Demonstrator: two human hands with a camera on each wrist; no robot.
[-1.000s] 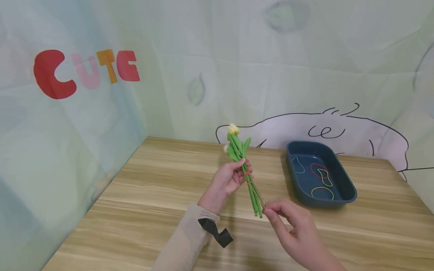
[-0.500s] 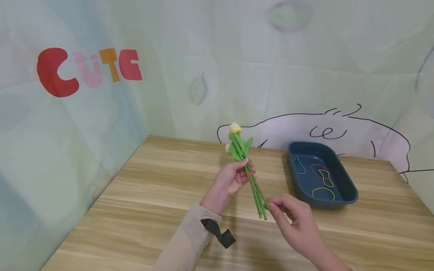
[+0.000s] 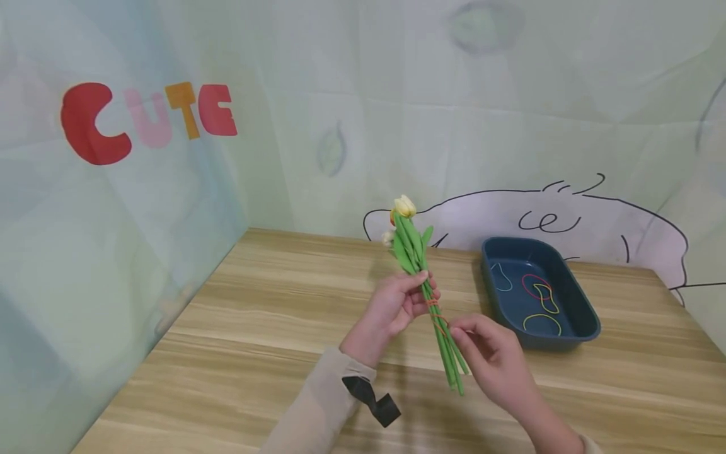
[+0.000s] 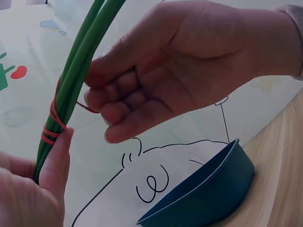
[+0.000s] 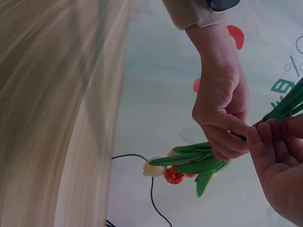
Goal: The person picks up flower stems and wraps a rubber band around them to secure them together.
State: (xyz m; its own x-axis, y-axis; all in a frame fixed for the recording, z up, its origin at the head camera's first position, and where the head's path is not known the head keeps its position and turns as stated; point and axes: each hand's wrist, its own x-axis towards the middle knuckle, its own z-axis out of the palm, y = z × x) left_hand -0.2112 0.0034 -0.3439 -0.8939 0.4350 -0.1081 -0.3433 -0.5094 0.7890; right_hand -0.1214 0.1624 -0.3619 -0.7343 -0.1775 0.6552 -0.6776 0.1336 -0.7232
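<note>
In the head view, my left hand (image 3: 394,309) grips a small bunch of tulips (image 3: 409,239) by the green stems, just below the leaves. The blooms are cream, with red-orange ones clearer in the right wrist view, where a red tulip (image 5: 173,176) hangs beside the leaves. A red-orange rubber band (image 3: 433,303) is wound around the stems below my left fingers. My right hand (image 3: 496,362) pinches a loop of that band, pulled out to the right side of the stems. In the left wrist view, the wound band (image 4: 50,135) lies by the left thumb.
A dark blue tray (image 3: 587,325) stands on the right of the wooden table (image 3: 272,302), holding several coloured rubber bands. A printed cloth backdrop (image 3: 363,126) hangs behind and at the left. A black strap (image 3: 371,400) dangles from my left sleeve.
The tulips and my left hand have shifted right. My right hand has moved up from the stem ends toward the windings, and the pulled-out loop is shorter.
</note>
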